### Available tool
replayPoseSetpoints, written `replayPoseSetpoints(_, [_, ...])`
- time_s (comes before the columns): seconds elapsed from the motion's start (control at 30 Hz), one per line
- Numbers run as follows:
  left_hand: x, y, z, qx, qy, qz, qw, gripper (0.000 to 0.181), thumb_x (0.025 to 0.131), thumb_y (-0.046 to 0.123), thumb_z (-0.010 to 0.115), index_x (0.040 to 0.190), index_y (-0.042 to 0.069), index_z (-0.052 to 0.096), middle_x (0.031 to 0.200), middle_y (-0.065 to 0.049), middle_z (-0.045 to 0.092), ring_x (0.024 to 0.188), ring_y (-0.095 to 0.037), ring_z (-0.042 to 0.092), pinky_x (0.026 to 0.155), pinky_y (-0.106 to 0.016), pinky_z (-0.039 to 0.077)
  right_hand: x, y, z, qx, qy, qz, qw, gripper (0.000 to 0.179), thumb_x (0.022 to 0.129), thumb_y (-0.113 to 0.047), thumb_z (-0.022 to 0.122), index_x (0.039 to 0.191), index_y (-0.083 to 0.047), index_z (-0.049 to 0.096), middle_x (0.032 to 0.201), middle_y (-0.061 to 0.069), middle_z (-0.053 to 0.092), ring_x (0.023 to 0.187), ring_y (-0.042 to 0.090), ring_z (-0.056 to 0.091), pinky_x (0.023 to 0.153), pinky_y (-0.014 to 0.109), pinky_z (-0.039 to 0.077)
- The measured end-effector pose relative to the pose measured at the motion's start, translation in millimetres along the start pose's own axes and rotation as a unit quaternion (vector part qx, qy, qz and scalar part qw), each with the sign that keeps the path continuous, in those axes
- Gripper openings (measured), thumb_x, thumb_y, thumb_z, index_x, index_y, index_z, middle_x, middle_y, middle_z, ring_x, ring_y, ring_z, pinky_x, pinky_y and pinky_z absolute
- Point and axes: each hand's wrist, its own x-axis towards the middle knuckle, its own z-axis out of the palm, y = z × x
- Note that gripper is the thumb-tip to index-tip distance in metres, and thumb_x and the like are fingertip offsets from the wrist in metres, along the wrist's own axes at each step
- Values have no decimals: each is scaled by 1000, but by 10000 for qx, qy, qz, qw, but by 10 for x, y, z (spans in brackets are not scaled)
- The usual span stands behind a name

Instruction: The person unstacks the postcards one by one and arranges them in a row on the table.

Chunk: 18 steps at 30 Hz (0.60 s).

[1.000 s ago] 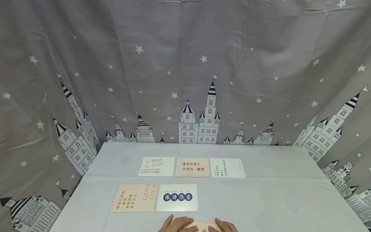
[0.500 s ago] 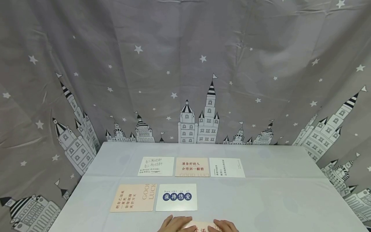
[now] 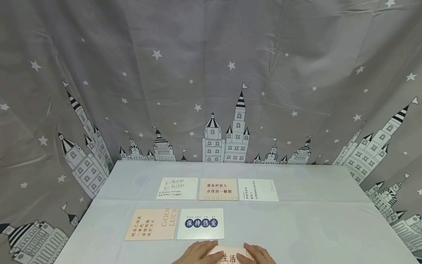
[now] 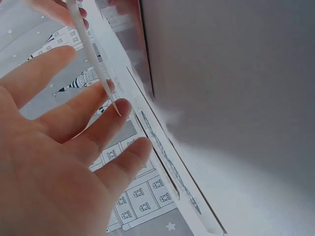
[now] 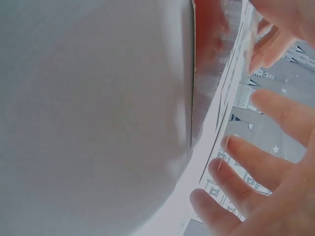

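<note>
At the bottom of the head view, a pale pink postcard (image 3: 229,258) with red characters lies between my two hands. My left hand (image 3: 199,253) pinches its left side, thumb on the printed face and fingers toward the far edge. On its right side my right hand (image 3: 257,253) grips it the same way. The left wrist view shows the held postcard (image 4: 91,51) edge-on, raised off the table, with fingertips (image 4: 123,105) against it. Several fingers (image 5: 238,182) of the right hand are spread in the right wrist view. The near part of the postcard is cut off.
Beyond my hands lie a pink GOOD LUCK card (image 3: 151,224) and a white card (image 3: 200,233) with blue circles. Farther back, a handwritten card (image 3: 178,189), a pink card (image 3: 218,190) and a white card (image 3: 258,190) form a row. A grey castle-print curtain (image 3: 280,73) hangs behind the table (image 3: 313,220).
Both hands and the postcard have come slightly farther up in the head view, showing more of its printed face. The other cards have stayed in place.
</note>
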Motion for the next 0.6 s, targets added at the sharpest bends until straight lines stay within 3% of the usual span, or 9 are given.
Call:
replayPoseSetpoints(0.17, [38, -34, -15, 25, 124, 207, 9997, 57, 92, 55, 53, 135, 17, 56, 137, -10, 50, 121, -26, 51, 93, -46, 48, 14, 63, 2, -283, -34, -233, 9993, 72, 71, -58, 76, 131, -21, 59, 130, 5, 55, 105, 30, 58, 67, 45, 57])
replayPoseSetpoints(0.27, [70, -48, -40, -61, -47, 120, 9999, 60, 91, 57, 51, 137, 19, 53, 139, -9, 48, 123, -28, 50, 93, -51, 47, 41, 103, -6, -339, 2, -279, 9990, 71, 71, -59, 76, 129, -20, 61, 129, 3, 56, 107, 31, 58, 70, 47, 57])
replayPoseSetpoints(0.4, [137, -51, -84, -279, -343, -70, 9990, 61, 92, 59, 48, 139, 21, 52, 141, -8, 47, 125, -35, 47, 94, -58, 43, 79, 116, -53, -218, 58, -22, 9997, 68, 70, -58, 77, 125, -20, 64, 126, 8, 57, 106, 32, 60, 68, 46, 57])
replayPoseSetpoints(0.6, [242, -47, -135, -492, -661, -219, 9964, 61, 92, 60, 46, 141, 22, 50, 143, -9, 45, 127, -39, 44, 96, -61, 39, 143, 120, -207, -144, -471, 386, 9980, 66, 75, -59, 73, 125, -17, 64, 130, 9, 55, 108, 33, 59, 69, 44, 57])
